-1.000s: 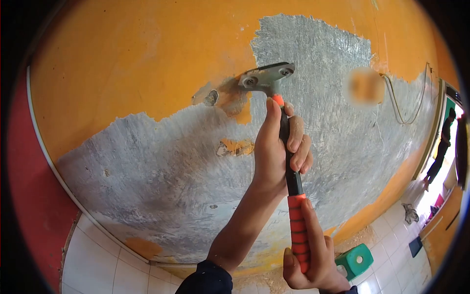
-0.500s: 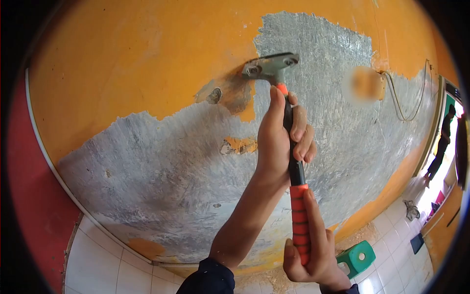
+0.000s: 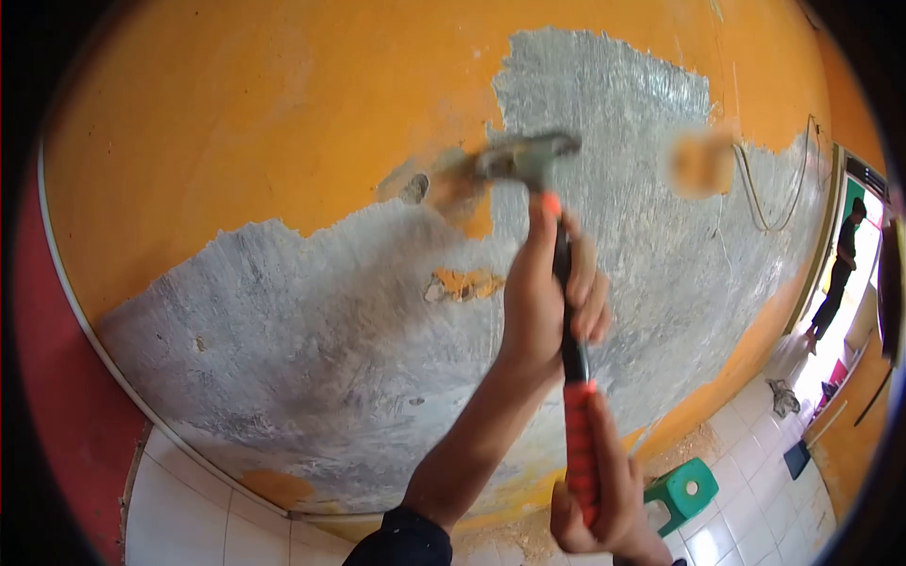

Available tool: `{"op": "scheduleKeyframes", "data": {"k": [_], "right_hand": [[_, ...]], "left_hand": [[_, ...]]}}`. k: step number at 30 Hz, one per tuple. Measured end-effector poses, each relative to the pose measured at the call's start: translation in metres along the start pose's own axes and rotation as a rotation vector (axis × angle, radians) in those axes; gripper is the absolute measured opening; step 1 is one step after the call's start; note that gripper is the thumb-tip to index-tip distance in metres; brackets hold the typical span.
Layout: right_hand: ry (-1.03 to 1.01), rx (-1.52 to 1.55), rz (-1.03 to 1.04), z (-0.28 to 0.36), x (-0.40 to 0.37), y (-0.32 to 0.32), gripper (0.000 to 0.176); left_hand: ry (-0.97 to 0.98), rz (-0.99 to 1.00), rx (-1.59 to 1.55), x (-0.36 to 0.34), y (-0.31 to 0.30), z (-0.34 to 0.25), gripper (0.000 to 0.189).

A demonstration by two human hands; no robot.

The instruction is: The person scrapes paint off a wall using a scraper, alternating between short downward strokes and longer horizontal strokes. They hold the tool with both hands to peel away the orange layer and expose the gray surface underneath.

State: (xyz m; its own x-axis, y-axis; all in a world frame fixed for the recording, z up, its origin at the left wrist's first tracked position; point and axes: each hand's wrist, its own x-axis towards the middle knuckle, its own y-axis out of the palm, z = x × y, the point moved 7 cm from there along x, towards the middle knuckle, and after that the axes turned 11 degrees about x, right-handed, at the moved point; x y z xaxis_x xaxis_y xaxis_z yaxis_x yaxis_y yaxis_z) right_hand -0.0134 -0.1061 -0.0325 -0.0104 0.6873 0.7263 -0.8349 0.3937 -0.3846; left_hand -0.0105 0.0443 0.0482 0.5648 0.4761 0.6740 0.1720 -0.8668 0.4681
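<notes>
A scraper with a wide metal blade [image 3: 525,156] and a black and orange-red handle [image 3: 578,443] is pressed against an orange wall [image 3: 236,113]. My left hand [image 3: 543,292] grips the upper, black part of the handle just below the blade. My right hand [image 3: 604,495] grips the lower, ribbed orange part. The blade lies at the edge of the orange paint, next to a patch of bare grey plaster [image 3: 311,321]. Small orange paint remnants [image 3: 462,283] sit to the left of my left hand. The blade and hands are motion-blurred.
White floor tiles [image 3: 198,514] run below the wall, with paint debris [image 3: 510,538] at its foot. A green plastic stool [image 3: 684,491] stands on the floor at the right. A wire [image 3: 769,189] hangs on the wall. A person [image 3: 835,274] stands in the doorway at far right.
The scraper blade has slid down along the paint edge after rising slightly before, and both hands moved with it. The view is now blurred by the stroke.
</notes>
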Motion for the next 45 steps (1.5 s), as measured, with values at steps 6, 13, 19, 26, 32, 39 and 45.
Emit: {"op": "scheduleKeyframes", "data": {"k": [6, 13, 19, 26, 32, 39, 45], "right_hand": [[0.02, 0.135, -0.08, 0.0, 0.004, -0.007, 0.07], [-0.134, 0.006, -0.106, 0.011, 0.016, -0.011, 0.074], [-0.133, -0.037, -0.104, 0.012, 0.02, -0.015, 0.076], [-0.111, 0.054, -0.148, 0.008, 0.026, -0.014, 0.075], [-0.003, 0.274, -0.109, 0.015, 0.021, -0.006, 0.073], [-0.025, 0.164, -0.082, 0.005, 0.018, -0.012, 0.071], [-0.062, 0.239, -0.095, 0.017, 0.018, -0.012, 0.071]], "left_hand": [[-0.046, -0.046, 0.012, 0.001, 0.0, 0.004, 0.038], [-0.041, -0.06, 0.022, 0.01, 0.004, -0.001, 0.038], [-0.024, -0.059, -0.009, 0.023, 0.007, -0.008, 0.038], [-0.016, -0.073, 0.032, 0.03, 0.009, -0.013, 0.037], [-0.008, 0.021, -0.001, 0.02, 0.01, -0.01, 0.036], [0.03, -0.016, 0.069, 0.022, 0.009, -0.016, 0.034], [-0.012, -0.081, 0.037, 0.017, 0.007, -0.013, 0.035]]}}
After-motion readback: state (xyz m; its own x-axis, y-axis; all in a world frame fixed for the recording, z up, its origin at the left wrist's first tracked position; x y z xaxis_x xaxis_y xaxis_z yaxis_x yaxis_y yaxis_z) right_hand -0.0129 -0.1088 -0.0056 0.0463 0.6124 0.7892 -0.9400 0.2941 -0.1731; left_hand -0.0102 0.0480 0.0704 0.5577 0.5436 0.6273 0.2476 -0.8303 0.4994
